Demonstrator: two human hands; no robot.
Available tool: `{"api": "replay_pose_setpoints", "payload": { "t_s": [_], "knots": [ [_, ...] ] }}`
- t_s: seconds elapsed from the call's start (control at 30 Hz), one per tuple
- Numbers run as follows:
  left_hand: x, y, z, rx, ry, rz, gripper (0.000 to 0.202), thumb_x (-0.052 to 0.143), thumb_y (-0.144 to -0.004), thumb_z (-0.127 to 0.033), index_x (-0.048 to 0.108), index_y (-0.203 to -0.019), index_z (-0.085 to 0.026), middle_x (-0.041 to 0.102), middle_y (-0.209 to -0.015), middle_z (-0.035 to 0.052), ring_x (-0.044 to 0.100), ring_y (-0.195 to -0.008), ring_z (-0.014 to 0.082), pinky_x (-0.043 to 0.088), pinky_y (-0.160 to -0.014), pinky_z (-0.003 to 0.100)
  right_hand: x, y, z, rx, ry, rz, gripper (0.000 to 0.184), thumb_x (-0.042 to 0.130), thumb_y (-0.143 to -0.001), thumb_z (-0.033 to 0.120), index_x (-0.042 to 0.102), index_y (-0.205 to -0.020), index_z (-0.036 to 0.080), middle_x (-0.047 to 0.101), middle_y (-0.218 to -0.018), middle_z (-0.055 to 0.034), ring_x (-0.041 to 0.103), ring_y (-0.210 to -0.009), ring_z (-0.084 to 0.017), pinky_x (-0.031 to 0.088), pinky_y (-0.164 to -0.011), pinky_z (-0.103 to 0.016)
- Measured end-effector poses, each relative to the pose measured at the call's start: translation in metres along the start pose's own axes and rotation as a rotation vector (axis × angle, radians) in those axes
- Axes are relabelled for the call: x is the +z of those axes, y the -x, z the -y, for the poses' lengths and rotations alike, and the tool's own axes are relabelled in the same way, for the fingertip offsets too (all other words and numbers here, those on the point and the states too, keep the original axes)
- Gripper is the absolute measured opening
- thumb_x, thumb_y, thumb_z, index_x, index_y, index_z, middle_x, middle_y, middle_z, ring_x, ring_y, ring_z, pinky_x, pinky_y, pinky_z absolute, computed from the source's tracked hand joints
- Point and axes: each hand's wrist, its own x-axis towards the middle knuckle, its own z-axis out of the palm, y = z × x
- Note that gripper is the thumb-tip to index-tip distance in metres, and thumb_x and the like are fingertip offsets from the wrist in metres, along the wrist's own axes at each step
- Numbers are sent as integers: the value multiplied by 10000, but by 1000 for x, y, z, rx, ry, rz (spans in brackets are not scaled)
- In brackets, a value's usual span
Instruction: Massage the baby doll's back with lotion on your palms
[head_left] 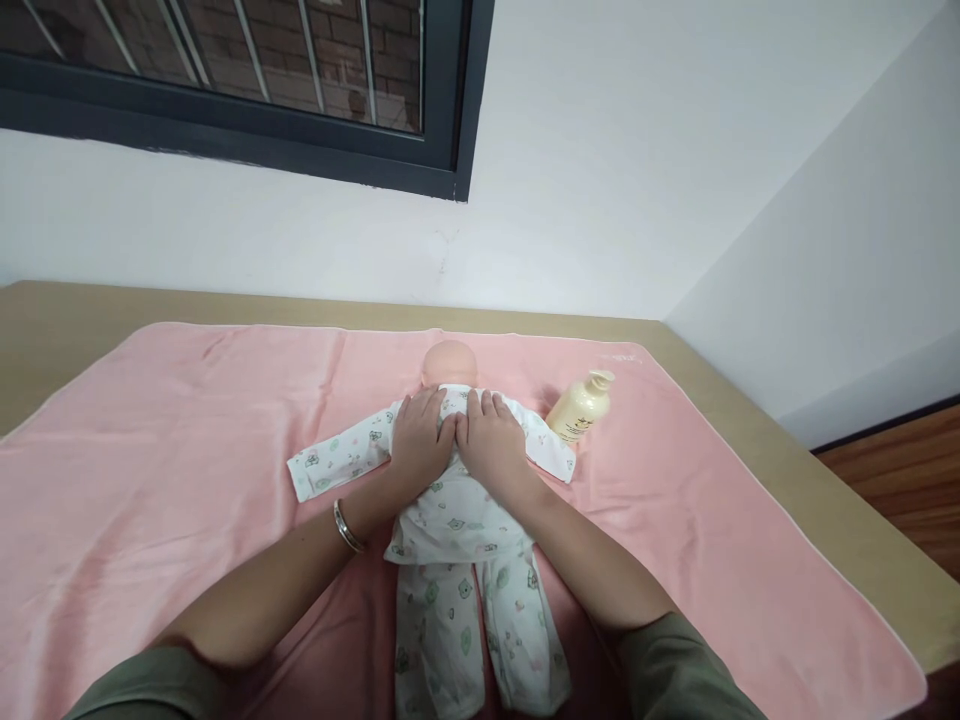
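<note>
Tan desk [840, 520] pushed into a room corner, white walls behind and to the right. Dark-framed window [247, 110] upper left, with bars and a brick wall outside. Strip of wood floor [907, 480] past the desk's right edge. Pink towel [165, 450] spread flat over most of the desk, reaching close to the far edge and the right edge, a few soft wrinkles.

Baby doll [450, 520] lies on the towel around the middle, head toward the far edge, legs toward the near edge. It looks face down, bare back of the head showing. White suit with small green print. One sleeve stretched out toward the left edge, the other toward the right.

Left hand [420, 440] open, palm flat down on the doll's upper back, fingers together pointing to the head. Not gripping anything. Silver bangle [347, 527] on that wrist. Right hand [491, 440] also open and flat, palm pressed on the upper back just beside the left hand, thumbs touching or nearly so at the doll's middle. Olive sleeves at the near edge.

Cream pump bottle [581, 408] on the towel right of the doll, toward the far right corner, leaning or lying with the pump pointing away, just beside the doll's right sleeve cuff. Neither hand touches it.
</note>
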Motion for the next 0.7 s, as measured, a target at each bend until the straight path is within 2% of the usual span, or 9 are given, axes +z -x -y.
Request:
{"api": "replay_pose_setpoints", "payload": {
  "t_s": [0.13,0.2,0.3,0.4,0.47,0.57,0.63,0.7],
  "knots": [
    [-1,-2,4,17,-38,28,513,346,-965,-328,463,-1408,-99,542,-1441,184,417,-1406,339,276,-1168,581,-6,0,3,-59,-55,72,516,355,-1014,276,430,-1475,57,454,-1494,-247,372,-1429,-345,300,-1156,-487],
    [-2,-1,2,42,-52,41,509,325,-975,-317,465,-1411,-96,529,-1455,186,384,-1431,344,259,-1173,598,-7,-8,-4,-85,-125,110,498,329,-1019,264,443,-1477,107,440,-1517,-212,338,-1451,-326,272,-1165,-492],
    [-5,7,-6,82,-69,33,495,321,-981,-310,492,-1391,-93,510,-1472,189,380,-1435,333,296,-1169,569,-6,-29,-24,24,-225,200,528,314,-1036,380,422,-1494,141,390,-1562,-173,268,-1484,-319,223,-1177,-507],
    [-9,15,-16,117,-86,22,461,369,-968,-315,549,-1339,-110,546,-1433,185,419,-1405,336,340,-1153,546,-5,-43,-36,132,-257,282,622,304,-1031,478,390,-1504,83,317,-1591,-206,218,-1498,-348,211,-1176,-501],
    [-12,15,-17,127,-90,23,444,381,-967,-325,574,-1308,-116,578,-1391,189,458,-1369,339,350,-1146,548,-6,-38,-31,75,-225,275,589,289,-1038,393,384,-1499,38,324,-1582,-226,229,-1493,-356,200,-1182,-493],
    [-15,3,-8,132,-75,56,457,306,-998,-329,561,-1312,-118,581,-1381,197,490,-1339,324,348,-1137,571,-9,-15,-11,-98,-172,205,539,308,-1010,242,391,-1487,5,382,-1554,-220,268,-1477,-345,180,-1197,-481],
    [-15,-6,0,134,-52,94,469,241,-1017,-320,540,-1329,-140,578,-1388,183,500,-1331,303,354,-1125,582,-12,-2,-2,-186,-185,174,526,323,-998,222,418,-1481,39,409,-1550,-178,284,-1469,-336,196,-1197,-475],
    [-14,-9,4,127,-47,105,459,238,-1021,-321,527,-1343,-167,582,-1388,166,500,-1331,290,355,-1122,580,-14,0,-2,-186,-217,168,506,317,-1007,248,453,-1471,98,427,-1548,-133,307,-1458,-325,221,-1188,-487]
  ]
}}
